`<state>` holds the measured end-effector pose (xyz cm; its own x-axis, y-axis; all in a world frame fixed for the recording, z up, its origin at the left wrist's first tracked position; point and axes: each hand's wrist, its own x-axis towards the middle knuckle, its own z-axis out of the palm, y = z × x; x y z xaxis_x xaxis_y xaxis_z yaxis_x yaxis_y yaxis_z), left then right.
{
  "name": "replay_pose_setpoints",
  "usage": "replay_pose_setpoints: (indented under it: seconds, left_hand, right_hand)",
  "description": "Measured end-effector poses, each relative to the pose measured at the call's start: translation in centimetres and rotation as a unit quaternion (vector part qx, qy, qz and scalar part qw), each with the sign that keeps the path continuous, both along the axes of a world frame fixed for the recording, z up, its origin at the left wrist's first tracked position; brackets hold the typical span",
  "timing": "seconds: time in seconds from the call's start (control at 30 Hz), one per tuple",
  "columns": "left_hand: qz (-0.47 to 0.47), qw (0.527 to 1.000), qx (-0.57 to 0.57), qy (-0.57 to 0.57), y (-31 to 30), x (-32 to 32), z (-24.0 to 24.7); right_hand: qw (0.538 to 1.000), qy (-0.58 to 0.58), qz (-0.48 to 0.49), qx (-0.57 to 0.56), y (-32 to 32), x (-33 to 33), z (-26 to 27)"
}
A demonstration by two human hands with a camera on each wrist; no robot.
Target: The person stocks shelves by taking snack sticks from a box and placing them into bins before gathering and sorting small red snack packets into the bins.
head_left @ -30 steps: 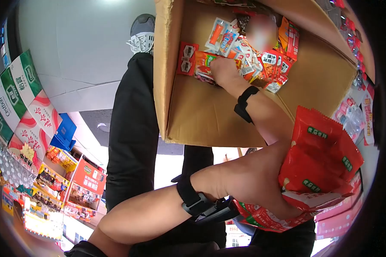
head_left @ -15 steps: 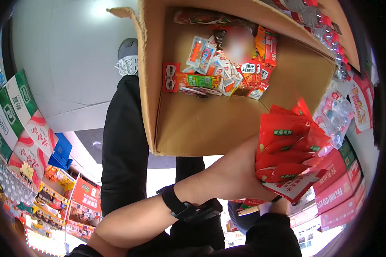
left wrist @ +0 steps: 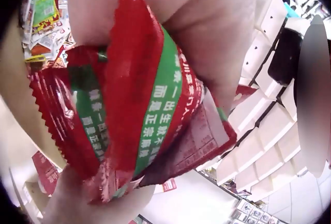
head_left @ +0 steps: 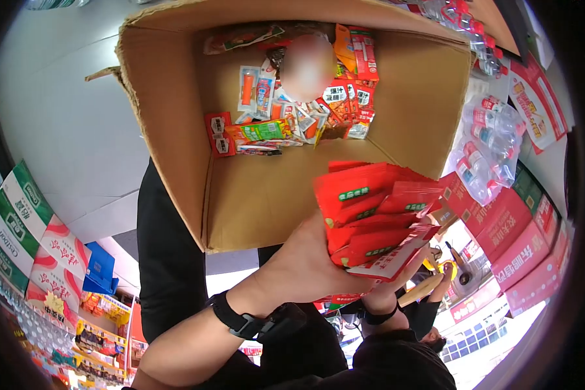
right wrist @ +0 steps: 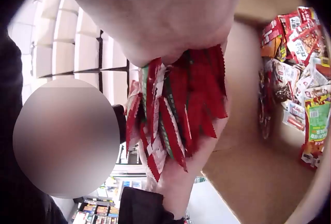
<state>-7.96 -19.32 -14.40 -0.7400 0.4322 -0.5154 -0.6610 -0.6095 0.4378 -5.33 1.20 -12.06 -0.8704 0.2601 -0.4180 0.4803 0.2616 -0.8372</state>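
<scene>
A thick bunch of red snack packets [head_left: 377,208] with green labels is held over the near side of a cardboard box [head_left: 260,195]. My left hand [head_left: 305,257] grips the bunch from the left, thumb side toward me. My right hand [head_left: 382,298] holds the same bunch from below right, partly hidden behind it. Close up in the left wrist view, serrated packet edges [left wrist: 132,79] and green stripes show between both hands. The right wrist view has the packets [right wrist: 178,110] fanned out, with the fingers mostly out of sight.
Inside the box lie mixed snack packs, including a green-and-yellow pack [head_left: 263,130], sausage packs [head_left: 247,88] and red pouches [head_left: 348,97]. Wrapped bottles [head_left: 491,146] and red cartons [head_left: 500,240] stand on the right. Stacked cartons [head_left: 36,227] are on the left. Another person [head_left: 429,318] appears behind.
My right hand has left the snack packs in the box and come back to the red bunch. The left hand has moved left and up in view with the packets, while the view has shifted.
</scene>
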Motion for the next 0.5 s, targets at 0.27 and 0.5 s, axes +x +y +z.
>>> replay_pose_setpoints:
  seconds: [0.27, 0.5]
  left_hand:
    - [0.028, 0.994, -0.062, 0.083, 0.1, -0.7, 0.4]
    - [0.012, 0.993, 0.088, 0.08, 0.4, -0.3, 0.7]
  right_hand:
    - [0.978, -0.075, -0.145, -0.126, 0.5, -7.1, 0.7]
    - [0.939, -0.117, 0.303, 0.111, 5.4, -20.8, -22.3]
